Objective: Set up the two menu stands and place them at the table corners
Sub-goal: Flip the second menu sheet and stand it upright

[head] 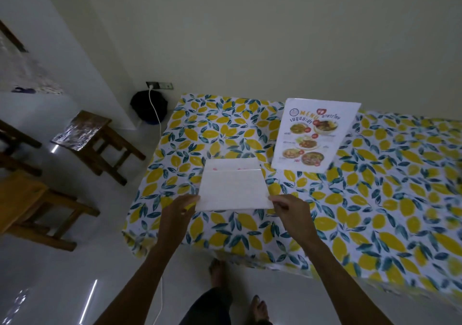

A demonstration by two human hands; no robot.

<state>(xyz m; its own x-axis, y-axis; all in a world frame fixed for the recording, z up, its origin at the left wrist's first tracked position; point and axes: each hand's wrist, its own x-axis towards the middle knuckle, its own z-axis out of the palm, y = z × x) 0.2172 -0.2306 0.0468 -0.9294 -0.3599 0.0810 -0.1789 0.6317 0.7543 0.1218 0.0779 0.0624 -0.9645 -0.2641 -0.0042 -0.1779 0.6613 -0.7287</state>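
Folded menu stand between both hands

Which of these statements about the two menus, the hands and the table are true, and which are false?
1. Both hands hold the folded white menu. True: the left hand and right hand grip its near corners.
2. The printed menu lies flat. False: it stands upright on the table.
3. The tablecloth shows lemons. True.
4. The printed menu is left of the folded one. False: it is to its right, farther back.
5. The stools stand right of the table. False: they stand to its left.
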